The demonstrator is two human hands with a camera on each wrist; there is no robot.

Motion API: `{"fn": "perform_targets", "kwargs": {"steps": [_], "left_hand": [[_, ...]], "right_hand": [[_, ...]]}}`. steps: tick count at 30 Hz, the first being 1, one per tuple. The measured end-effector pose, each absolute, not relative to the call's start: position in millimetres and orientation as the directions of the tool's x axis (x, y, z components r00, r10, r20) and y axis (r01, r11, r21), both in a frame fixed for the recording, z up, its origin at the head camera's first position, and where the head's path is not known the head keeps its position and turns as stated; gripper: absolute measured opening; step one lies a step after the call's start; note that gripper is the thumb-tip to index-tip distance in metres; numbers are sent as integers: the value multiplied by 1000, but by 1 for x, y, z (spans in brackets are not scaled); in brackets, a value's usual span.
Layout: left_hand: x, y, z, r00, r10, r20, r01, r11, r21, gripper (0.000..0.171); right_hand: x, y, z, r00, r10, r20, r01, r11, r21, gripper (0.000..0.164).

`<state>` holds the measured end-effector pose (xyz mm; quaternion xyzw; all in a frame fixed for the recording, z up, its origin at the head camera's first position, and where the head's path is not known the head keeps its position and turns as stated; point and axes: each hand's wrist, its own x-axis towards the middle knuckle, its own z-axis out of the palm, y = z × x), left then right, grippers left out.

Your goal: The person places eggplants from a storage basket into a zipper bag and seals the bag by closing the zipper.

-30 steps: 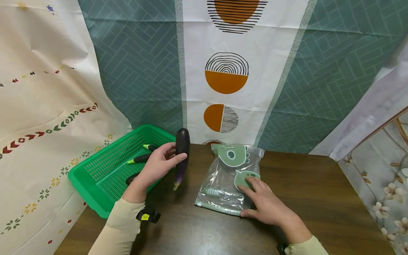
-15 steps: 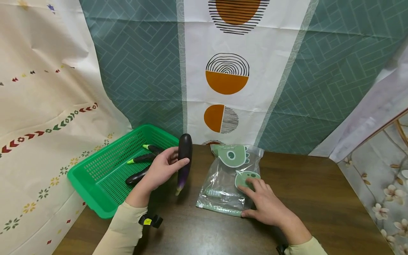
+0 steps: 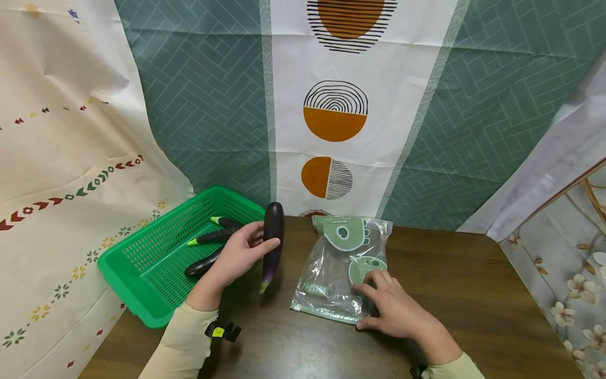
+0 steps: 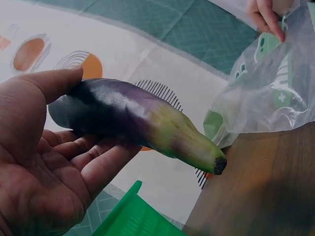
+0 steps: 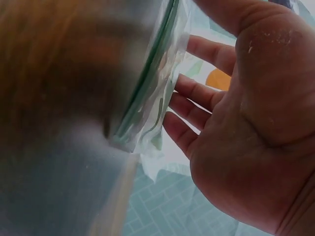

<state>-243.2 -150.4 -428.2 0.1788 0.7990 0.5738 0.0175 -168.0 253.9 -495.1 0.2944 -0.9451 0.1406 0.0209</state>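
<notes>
My left hand [image 3: 239, 255] holds a dark purple eggplant [image 3: 273, 226] between thumb and fingers, upright with its stem end down, beside the basket. Up close in the left wrist view, the eggplant [image 4: 123, 108] fades to yellow-green near its stem. A clear zip bag [image 3: 326, 268] with green dinosaur prints lies flat on the table. Over its lower right part rests my right hand [image 3: 390, 308], thumb at the zip edge and relaxed fingers on the plastic. The right wrist view shows the right fingers [image 5: 187, 110] touching the bag behind its green zip strip [image 5: 150, 69].
A green plastic basket [image 3: 130, 295] stands at the left, holding another dark eggplant [image 3: 201, 266] and two dark, long vegetables [image 3: 208, 238] with bright green ends. The brown wooden table [image 3: 450, 273] ends at a patterned cloth [image 3: 331, 121] hanging behind.
My left hand has shifted slightly right and down with the eggplant, uncovering more of the basket's dark eggplant. The right fingers have drawn in a little toward the thumb on the bag.
</notes>
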Motion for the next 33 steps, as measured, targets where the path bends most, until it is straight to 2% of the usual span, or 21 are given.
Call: {"fn": "perform_targets", "kwargs": {"steps": [8,26,33], "left_hand": [[-242,-151,-431,-938,300,173,259,279,925,60],[-243,-153,-431,-938,299,176,262,278,924,62],[-245,-153,-432,-934,314,170,260,272,927,61]], "right_hand": [[-167,254,-495,-812,-576,96,-579,775,-253,92],[-171,260,-491,-800,-594,88,-588,747,-311,70],[-173,262,-493,-809,-584,70,-569,746,-346,68]]}}
